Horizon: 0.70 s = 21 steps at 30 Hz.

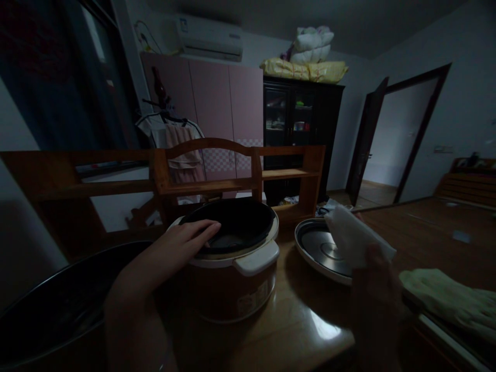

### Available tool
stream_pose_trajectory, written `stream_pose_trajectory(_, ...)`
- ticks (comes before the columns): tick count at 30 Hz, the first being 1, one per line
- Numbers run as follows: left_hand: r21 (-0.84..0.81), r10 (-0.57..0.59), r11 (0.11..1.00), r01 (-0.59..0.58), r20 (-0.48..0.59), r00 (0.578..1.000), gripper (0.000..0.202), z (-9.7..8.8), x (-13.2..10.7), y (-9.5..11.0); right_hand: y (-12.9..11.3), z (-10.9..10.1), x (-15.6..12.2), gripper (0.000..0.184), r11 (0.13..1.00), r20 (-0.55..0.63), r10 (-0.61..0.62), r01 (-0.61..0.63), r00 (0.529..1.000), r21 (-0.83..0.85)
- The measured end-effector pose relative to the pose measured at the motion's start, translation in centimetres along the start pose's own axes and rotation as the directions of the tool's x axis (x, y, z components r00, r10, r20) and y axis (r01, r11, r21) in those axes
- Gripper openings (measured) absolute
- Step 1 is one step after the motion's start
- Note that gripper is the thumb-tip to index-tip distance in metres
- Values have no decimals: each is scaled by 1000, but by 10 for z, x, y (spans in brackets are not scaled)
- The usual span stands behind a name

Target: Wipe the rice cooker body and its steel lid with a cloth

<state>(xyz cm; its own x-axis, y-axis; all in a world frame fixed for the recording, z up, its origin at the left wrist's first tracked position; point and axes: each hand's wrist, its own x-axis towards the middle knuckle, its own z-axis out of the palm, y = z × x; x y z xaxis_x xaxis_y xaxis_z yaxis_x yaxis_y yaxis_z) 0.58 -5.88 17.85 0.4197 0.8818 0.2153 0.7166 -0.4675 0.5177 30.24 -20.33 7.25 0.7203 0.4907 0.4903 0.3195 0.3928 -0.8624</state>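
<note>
My left hand [197, 233] reaches over the near-left rim of a rice cooker [228, 289]. Its fingers are stretched out above the dark inner pot [242, 222]; whether they touch it I cannot tell. In my right hand [375, 268], somewhat blurred, is a folded white cloth [354, 235], raised in front of a round lid [310, 253]. That lid lies on the table to the right of the cooker, its metal inner side facing up. The cooker stands upright with its top uncovered and a white handle [258, 261] toward me.
A large dark basin [50, 279] sits at the left. A wooden shelf rack [217, 183] rises behind the cooker. Pale green fabric [449, 294] lies at the right edge of the wooden table [287, 320]. Farther back are pink wardrobes [211, 103] and a dark cabinet [329, 119].
</note>
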Motion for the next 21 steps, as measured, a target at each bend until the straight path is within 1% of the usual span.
stream_pose_trajectory(1, 3, -1, 1000, 1, -1, 1000, 63, 0, 0, 0, 0, 1, 0, 60, 998, -43, -39, 37, 998, -54)
stream_pose_trajectory(2, 3, -2, 1000, 2, -2, 1000, 62, 0, 0, 0, -2, 4, -1, 61, 995, -61, -66, 61, 996, -78)
stream_pose_trajectory(3, 1, 0, 1000, 0, -5, 1000, 62, 0, 0, -1, -5, 10, -1, 61, 993, -52, -86, 81, 995, -83)
stream_pose_trajectory(5, -4, 5, 1000, -5, -6, 1000, 61, 1, 0, -2, -15, 26, -3, 59, 987, 21, -133, 135, 991, -89)
stream_pose_trajectory(7, 0, 12, 1000, -12, -9, 1000, 61, 1, 0, -3, -24, 42, -7, 52, 978, 151, -185, 197, 971, -70)
stream_pose_trajectory(8, 3, 17, 1000, -17, -11, 1000, 61, 0, 0, -4, -27, 50, -10, 49, 970, 236, -213, 234, 948, -62)
stream_pose_trajectory(9, 6, 24, 1000, -24, -14, 1000, 61, 0, 1, -5, -29, 56, -13, 47, 960, 328, -241, 275, 913, -60)
stream_pose_trajectory(11, 6, 34, 999, -34, -6, 999, 62, 0, 1, -6, -29, 63, -21, 43, 929, 507, -281, 364, 815, -72)
stream_pose_trajectory(12, 3, 33, 999, -33, 4, 999, 62, 0, 1, -7, -27, 65, -26, 43, 910, 575, -291, 407, 764, -80)
stream_pose_trajectory(13, 0, 30, 1000, -30, 9, 1000, 61, 1, 1, -7, -24, 65, -30, 42, 894, 619, -299, 441, 726, -85)
stream_pose_trajectory(14, -2, 27, 1000, -27, 13, 1000, 61, 1, 1, -8, -22, 64, -33, 42, 881, 646, -306, 465, 699, -85)
stream_pose_trajectory(16, -1, 29, 1000, -29, 11, 1000, 58, 2, 1, -9, -19, 60, -38, 42, 877, 664, -322, 477, 675, -61)
stream_pose_trajectory(19, 1, 44, 999, -44, -11, 999, 56, 3, 2, -11, -21, 47, -39, 42, 878, 687, -352, 479, 635, 7)
stream_pose_trajectory(21, 3, 46, 999, -46, -12, 999, 56, 4, 3, -15, -22, 37, -37, 42, 857, 702, -389, 514, 597, 38)
